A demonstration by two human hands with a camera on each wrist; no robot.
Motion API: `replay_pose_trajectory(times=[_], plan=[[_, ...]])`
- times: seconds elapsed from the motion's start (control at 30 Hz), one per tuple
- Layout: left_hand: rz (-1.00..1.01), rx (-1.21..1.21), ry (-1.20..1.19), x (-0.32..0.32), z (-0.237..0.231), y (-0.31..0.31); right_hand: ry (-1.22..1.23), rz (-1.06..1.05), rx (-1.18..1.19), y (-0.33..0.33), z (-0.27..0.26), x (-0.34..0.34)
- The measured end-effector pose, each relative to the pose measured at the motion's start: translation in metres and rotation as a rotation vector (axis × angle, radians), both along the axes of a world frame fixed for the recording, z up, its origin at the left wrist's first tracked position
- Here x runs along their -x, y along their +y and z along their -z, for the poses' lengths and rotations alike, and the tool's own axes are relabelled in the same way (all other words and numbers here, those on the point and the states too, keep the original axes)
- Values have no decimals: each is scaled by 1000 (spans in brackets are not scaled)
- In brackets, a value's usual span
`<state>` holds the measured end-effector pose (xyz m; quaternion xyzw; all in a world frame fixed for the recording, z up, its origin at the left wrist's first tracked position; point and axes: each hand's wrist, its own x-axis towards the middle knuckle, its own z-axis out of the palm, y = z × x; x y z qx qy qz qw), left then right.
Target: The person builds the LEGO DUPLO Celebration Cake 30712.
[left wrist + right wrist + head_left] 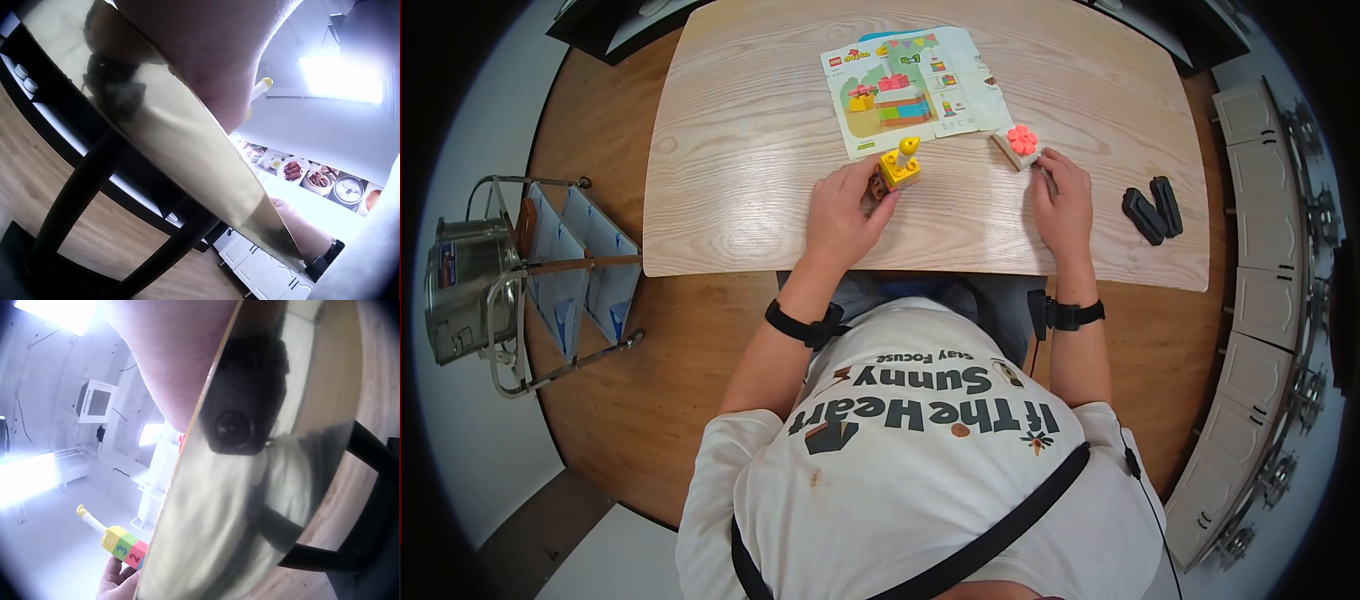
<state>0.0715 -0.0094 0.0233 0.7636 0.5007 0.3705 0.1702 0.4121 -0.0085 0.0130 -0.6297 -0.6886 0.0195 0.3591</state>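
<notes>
My left hand point(840, 215) grips a stack of toy building blocks point(899, 172) near the middle of the table. A yellow block tops the stack, carrying a white candle piece with a yellow flame point(908, 147). In the right wrist view the stack point(125, 546) shows yellow, green and red layers, with 3 on the green and 2 on the red; the hand covers its lower part. To the right, my right hand point(1065, 200) pinches the near right corner of a white block point(1004, 150) bearing a pink flower piece point(1022, 139). Both hands rest low over the tabletop.
A building-block instruction sheet point(870, 120) lies unfolded on the wooden table point(740, 130), beyond the hands. Two black objects point(1143, 217) lie at the table's right side. Left of the table stands a metal cart point(510, 275); white cabinets point(1258, 230) line the right.
</notes>
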Motion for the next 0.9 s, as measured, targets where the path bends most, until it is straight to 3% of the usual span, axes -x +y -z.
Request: replay_pose_trajectory(times=[0.9], plan=[[13,-68,44,2,8,-1,-19,5,15,-4,5,-3]])
